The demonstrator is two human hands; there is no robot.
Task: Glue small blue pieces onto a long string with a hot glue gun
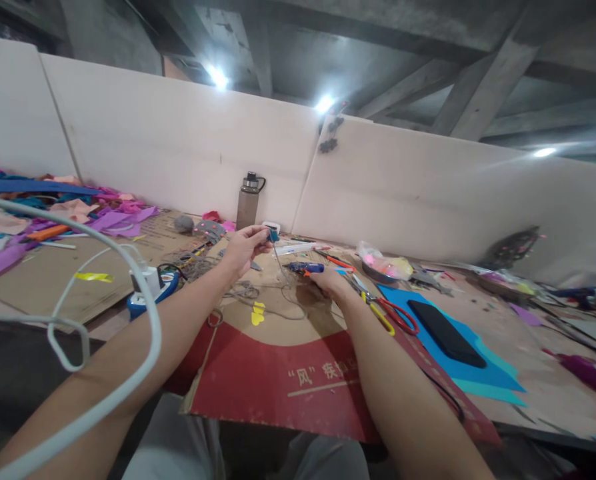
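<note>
My left hand (248,250) is raised over the cardboard, thumb and fingers pinched on a small dark-blue piece (273,235). A thin grey string (279,259) hangs from beside that piece toward the board. Lower and to the right, my right hand (329,284) is closed around a blue glue gun (305,267) with an orange part, its nozzle pointing left toward the string. Loose grey string (273,308) and yellow paper shapes (257,313) lie on the cardboard sheet (278,380) between my arms.
Scissors with red and yellow handles (401,315) and a black phone (445,332) on blue sheets lie at right. A bottle (248,200) stands behind. At left are a blue power strip (153,301), coloured scraps (123,217) and a white cable (154,333) crossing close to the camera.
</note>
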